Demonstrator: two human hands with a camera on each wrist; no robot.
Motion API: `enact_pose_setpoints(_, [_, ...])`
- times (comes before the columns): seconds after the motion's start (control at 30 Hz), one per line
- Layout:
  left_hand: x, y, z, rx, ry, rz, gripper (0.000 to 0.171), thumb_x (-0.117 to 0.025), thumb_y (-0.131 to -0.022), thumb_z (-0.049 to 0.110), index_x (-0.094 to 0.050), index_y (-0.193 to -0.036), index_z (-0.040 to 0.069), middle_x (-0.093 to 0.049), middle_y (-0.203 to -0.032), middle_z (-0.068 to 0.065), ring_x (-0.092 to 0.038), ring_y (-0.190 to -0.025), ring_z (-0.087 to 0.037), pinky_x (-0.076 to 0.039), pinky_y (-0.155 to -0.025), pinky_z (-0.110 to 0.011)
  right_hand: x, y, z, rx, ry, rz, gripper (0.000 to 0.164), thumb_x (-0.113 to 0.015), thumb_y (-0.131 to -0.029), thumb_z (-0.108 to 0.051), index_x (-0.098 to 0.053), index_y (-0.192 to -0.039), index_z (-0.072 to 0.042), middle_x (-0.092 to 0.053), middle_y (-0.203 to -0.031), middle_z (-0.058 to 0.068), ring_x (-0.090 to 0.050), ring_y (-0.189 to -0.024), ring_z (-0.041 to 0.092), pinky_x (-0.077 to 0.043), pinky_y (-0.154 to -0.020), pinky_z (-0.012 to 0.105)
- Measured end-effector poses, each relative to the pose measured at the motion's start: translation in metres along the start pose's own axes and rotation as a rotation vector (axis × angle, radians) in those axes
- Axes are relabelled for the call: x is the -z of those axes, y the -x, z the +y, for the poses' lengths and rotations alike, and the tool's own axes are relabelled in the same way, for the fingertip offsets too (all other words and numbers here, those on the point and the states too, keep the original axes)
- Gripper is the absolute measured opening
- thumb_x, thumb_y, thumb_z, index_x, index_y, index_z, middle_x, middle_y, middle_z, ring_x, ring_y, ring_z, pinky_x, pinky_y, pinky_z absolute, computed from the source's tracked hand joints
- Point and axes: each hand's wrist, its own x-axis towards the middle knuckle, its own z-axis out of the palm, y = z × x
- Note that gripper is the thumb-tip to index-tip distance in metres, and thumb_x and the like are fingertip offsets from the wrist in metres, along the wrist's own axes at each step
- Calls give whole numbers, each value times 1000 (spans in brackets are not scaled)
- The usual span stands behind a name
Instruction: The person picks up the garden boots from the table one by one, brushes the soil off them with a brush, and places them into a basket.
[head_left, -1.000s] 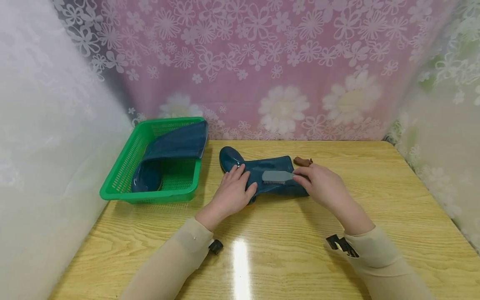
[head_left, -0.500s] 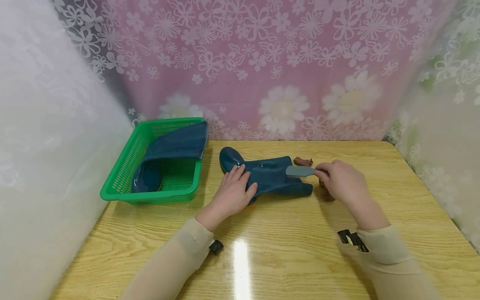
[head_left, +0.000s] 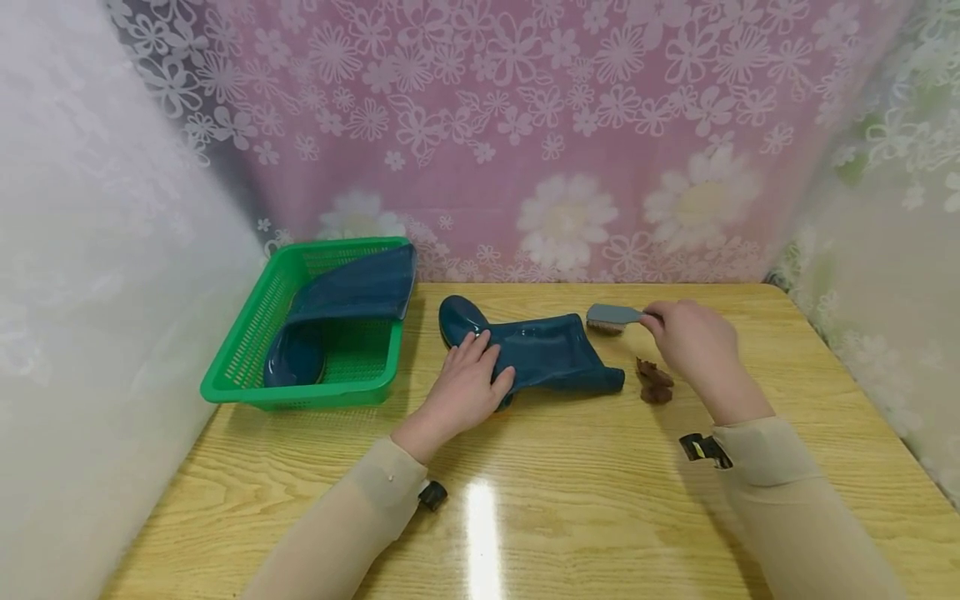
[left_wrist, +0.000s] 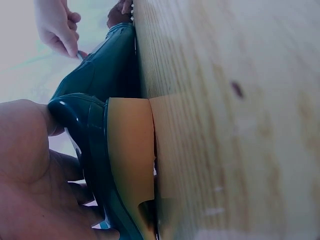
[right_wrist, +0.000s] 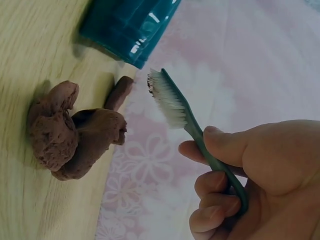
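A dark teal rubber boot (head_left: 551,350) lies on its side on the table, its foot to the left and its shaft to the right. My left hand (head_left: 465,387) rests spread over its ankle and heel; the left wrist view shows the orange-tan sole (left_wrist: 131,150) beside the palm. My right hand (head_left: 690,346) grips the handle of a grey-green brush (head_left: 613,315), held past the boot's top opening. Its pale bristles (right_wrist: 170,102) carry dark specks at the tip end. Brown, clay-like lumps (head_left: 654,382) sit below the brush on the table.
A green plastic basket (head_left: 300,396) stands at the left with a second dark blue boot (head_left: 352,283) in it, its shaft leaning over the rim. The wooden table (head_left: 570,500) meets a pink flowered curtain (head_left: 480,167) at the back.
My right hand has drawn the brush off the boot shaft, rightward and away from me, baring the nearer brown lumps. My left hand has stayed on the boot.
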Motion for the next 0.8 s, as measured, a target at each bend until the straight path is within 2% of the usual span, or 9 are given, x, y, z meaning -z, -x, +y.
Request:
enact_pose_setpoints(0.2, [-1,1,0,1,2,2,68,-40,-120,51,-40,-171,6,-17,-183,-12,-5,-170,-32,-8,-135,-54,-6,-17,-3,-14,45,-39,40,-53,-120,-32,-72,-139,-4,-75,-123,23,-73,-97,42,-58,-70,58])
enact_pose_setpoints(0.37, [-3,1,0,-3,5,6,68,-40,-120,51,-40,-171,6,-17,-183,-13,-6,-170,-33,-8,-135,-55,-10,-23,-3,-30,66,-60,37,-55,-119,-30,-73,-137,-4,-74,-124,23,-72,-102,43,-59,-75,61])
enact_pose_setpoints(0.57, [-3,0,-2,-3,7,8,68,-40,-120,51,-40,-171,5,-17,-183,-12,-5,-170,-33,-9,-135,-55,-8,-19,5,-41,69,-68,36,-56,-119,-30,-73,-136,-4,-73,-124,25,-72,-101,44,-58,-71,59])
enact_pose_setpoints(0.8, [-2,0,-2,-3,-1,10,68,-40,-120,51,-40,-171,5,-17,-183,-12,-6,-170,-33,-8,-135,-55,3,-3,17,-47,47,-48,40,-54,-119,-33,-71,-138,-3,-74,-125,26,-73,-95,44,-57,-67,58])
